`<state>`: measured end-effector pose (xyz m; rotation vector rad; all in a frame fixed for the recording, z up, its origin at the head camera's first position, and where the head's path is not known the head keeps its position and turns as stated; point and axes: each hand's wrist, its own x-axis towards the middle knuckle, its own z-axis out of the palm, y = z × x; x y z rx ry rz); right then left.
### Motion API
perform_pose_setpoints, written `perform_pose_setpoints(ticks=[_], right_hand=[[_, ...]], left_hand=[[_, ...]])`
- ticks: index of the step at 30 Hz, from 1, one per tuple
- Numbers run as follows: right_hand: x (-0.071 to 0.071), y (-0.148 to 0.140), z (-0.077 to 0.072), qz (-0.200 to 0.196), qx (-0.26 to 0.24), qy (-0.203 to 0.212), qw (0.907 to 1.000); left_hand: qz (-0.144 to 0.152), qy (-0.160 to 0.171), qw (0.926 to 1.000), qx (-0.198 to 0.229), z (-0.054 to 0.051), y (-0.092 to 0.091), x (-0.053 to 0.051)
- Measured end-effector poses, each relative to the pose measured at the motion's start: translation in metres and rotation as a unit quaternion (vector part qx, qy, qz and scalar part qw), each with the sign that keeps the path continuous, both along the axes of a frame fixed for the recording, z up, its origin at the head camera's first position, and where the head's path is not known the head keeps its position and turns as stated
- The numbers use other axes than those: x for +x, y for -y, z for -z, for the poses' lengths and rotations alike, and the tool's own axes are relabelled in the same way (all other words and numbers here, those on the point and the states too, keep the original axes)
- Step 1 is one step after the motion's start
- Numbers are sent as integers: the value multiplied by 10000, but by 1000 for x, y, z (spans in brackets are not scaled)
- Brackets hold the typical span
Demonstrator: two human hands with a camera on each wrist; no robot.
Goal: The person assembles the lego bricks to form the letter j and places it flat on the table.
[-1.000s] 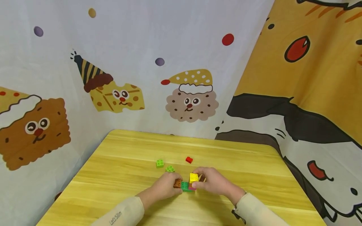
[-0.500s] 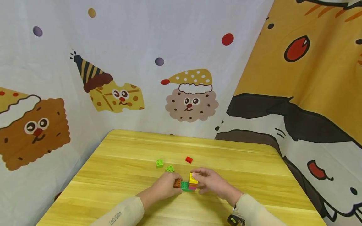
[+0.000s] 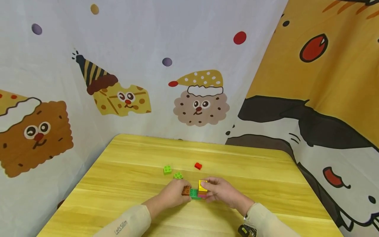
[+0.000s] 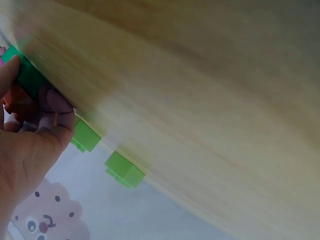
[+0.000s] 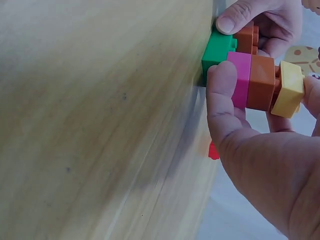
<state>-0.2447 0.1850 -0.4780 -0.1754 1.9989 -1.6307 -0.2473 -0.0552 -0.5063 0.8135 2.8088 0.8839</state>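
Note:
My left hand (image 3: 173, 193) grips the left end of a small toy brick build, its thumb against the long green brick (image 5: 216, 52) and its fingers around a brown brick (image 3: 186, 190) on top. A stack stands at the build's right end: a pink brick (image 5: 243, 82), another brown brick (image 5: 261, 82) and a yellow brick (image 5: 291, 90). That yellow brick sits tilted, with a gap above the brown one in the right wrist view. My right hand (image 3: 225, 193) holds this stack, thumb low on the pink brick and a finger on top of the yellow.
Two light green bricks, one square (image 3: 167, 170) and one beside it (image 3: 178, 175), lie beyond my left hand. A red brick (image 3: 198, 166) lies behind the build. The wooden table (image 3: 142, 151) meets a printed cloth (image 3: 142, 42) at the back.
My right hand has shifted its hold: a finger has moved onto the yellow brick's top and the thumb has gone lower. My left hand keeps its grip. The head view has tilted slightly.

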Motion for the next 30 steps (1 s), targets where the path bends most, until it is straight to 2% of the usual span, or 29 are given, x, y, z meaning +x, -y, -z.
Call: perform_pose_setpoints(ticks=[10, 20, 30], right_hand=[[-3, -2, 2, -38, -126, 17, 9999], [2, 0, 1, -62, 14, -173, 9998], [-1, 0, 0, -22, -116, 48, 9999]], left_hand=[[-38, 45, 10000, -17, -3, 0, 1], [-26, 69, 10000, 3, -4, 0, 1], [-18, 79, 10000, 19, -3, 0, 2]])
